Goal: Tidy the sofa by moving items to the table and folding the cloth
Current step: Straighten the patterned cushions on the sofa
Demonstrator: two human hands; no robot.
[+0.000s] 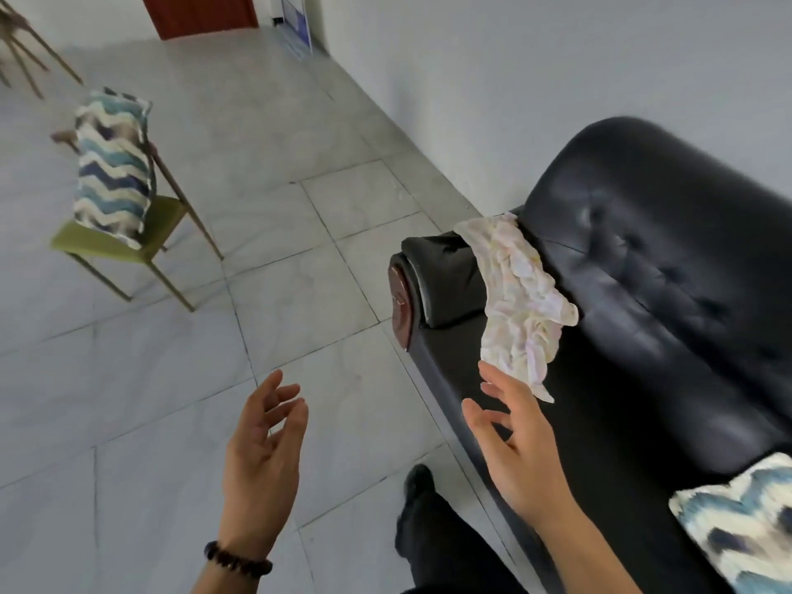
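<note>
A crumpled pale cloth (518, 302) with a faint pink and yellow print lies draped from the armrest down onto the seat of the black leather sofa (668, 267). My right hand (518, 443) hovers open just below the cloth's lower end, fingertips nearly touching it. Further left, over the floor, my left hand (263, 448) is open and empty, with a dark bead bracelet on its wrist. A zigzag-patterned cushion (741, 520) in blue and cream rests on the sofa seat at the lower right.
A second zigzag cushion (112, 165) stands upright on a green chair (115, 246) at the left. Grey tiled floor (278, 216) lies between the chair and the sofa. My dark trouser leg and shoe (422, 508) are beside the sofa's front. A brown door (197, 12) is at the far wall.
</note>
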